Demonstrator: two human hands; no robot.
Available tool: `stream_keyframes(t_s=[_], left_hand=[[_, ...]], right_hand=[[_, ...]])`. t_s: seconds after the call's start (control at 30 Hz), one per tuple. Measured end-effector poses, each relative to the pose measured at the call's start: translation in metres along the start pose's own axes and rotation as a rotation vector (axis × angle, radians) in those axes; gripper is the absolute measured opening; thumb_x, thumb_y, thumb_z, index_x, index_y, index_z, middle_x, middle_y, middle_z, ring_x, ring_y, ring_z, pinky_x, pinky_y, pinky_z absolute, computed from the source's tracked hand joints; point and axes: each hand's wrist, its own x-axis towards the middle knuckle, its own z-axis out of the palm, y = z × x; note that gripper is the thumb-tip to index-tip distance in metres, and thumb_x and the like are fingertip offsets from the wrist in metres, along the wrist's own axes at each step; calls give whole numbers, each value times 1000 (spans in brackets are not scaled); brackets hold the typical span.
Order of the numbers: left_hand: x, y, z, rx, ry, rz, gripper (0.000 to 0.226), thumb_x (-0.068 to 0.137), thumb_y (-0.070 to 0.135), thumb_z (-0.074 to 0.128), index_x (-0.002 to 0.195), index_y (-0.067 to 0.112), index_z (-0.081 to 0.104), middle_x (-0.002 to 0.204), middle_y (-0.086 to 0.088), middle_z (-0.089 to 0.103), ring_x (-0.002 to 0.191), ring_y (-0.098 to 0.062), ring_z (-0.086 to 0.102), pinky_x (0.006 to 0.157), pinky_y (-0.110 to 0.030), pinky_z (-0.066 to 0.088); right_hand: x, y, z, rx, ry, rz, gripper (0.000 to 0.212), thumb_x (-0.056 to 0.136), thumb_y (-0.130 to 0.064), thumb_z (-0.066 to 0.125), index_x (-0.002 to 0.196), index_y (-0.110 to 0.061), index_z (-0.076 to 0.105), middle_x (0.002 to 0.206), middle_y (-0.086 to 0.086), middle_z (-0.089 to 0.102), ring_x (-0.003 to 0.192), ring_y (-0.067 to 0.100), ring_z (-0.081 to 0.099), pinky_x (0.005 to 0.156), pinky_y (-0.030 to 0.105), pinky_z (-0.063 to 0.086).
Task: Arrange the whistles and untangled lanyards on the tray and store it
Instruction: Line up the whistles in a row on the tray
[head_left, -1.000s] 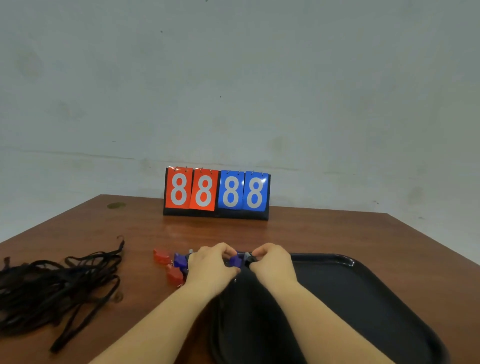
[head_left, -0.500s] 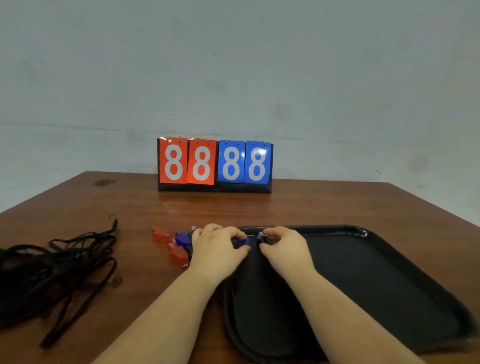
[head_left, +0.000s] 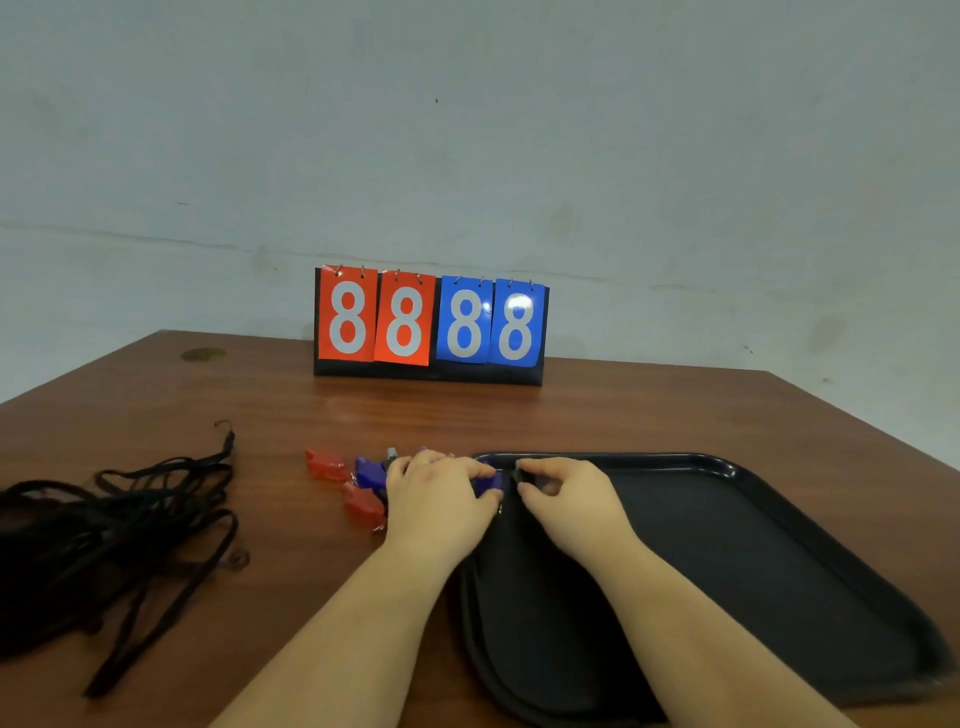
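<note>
Your hands have barely shifted along the tray's (head_left: 717, 462) far-left rim, left hand (head_left: 436, 499) fingers pinching a purple whistle (head_left: 488, 484), right hand (head_left: 566, 493) pinching something small and dark — light, hard, slippery plastic, so grip its body.

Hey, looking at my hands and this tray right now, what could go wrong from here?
1. Your left hand pinches a purple whistle right at the tray rim; it might drop outside onto the table.
2. Your left forearm lies close to the red whistles, so it may knock them.
3. The black lanyards look knotted in a heap; pulling hard could tighten the tangle.
</note>
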Motion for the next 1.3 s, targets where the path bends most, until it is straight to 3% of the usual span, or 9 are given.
stream_keyframes(t_s=[0.2,0.53,0.7,0.9,1.0,1.13,1.2,1.3], left_hand=[[3,3,2,-40,-75,54,36,92,39,51,127,31,55,134,6,56,132,-8,38,119,-34,8],[5,6,0,3,-71,92,34,91,43,50,124,35,57,130,7,58,128,-12,42,116,-38,9],[0,4,-24,-83,15,40,35,92,39,50,126,34,55,135,10,54,131,-11,38,118,-39,5],[-9,-48,-85,-266,-4,-121,27,91,30,56,118,32,60,129,10,57,119,-10,51,104,-34,40],[-26,-74,-92,-198,-108,-55,30,91,32,57,120,35,60,130,11,56,120,-9,50,105,-34,37],[-42,-87,-77,-61,-161,91,40,91,41,53,131,38,50,142,11,46,132,-10,36,113,-32,23],[-45,-87,-71,17,-190,150,42,92,44,49,134,37,47,146,12,40,136,-11,29,113,-29,18],[-47,-89,-67,-19,-165,184,36,90,44,53,125,34,55,141,12,46,134,-10,32,111,-26,21]], right_hand=[[-1,5,-1,22,9,8,39,89,-26,60,127,-21,58,108,-2,66,87,6,55,83,18,41],[-3,2,0,-21,31,34,40,90,-29,58,129,-24,56,114,-3,65,86,5,53,82,21,44],[-3,-8,-13,-63,30,32,40,86,-33,63,124,-22,59,124,-2,61,108,15,58,93,29,46],[-5,-46,-21,-99,-63,-84,26,88,-28,61,114,-25,62,115,-8,63,103,8,58,89,25,45],[-19,-67,5,-67,-169,-169,22,87,-29,62,109,-28,65,108,-10,65,95,4,58,86,22,48],[-31,-78,40,-276,-197,-281,40,86,-36,59,126,-30,57,128,-3,59,120,19,50,103,35,39],[-34,-79,47,-350,-196,-298,41,88,-36,55,129,-32,55,131,-3,58,123,21,47,105,39,37],[-39,-77,51,-334,-178,-302,38,88,-32,55,126,-33,57,128,-7,60,122,18,48,105,38,37]])
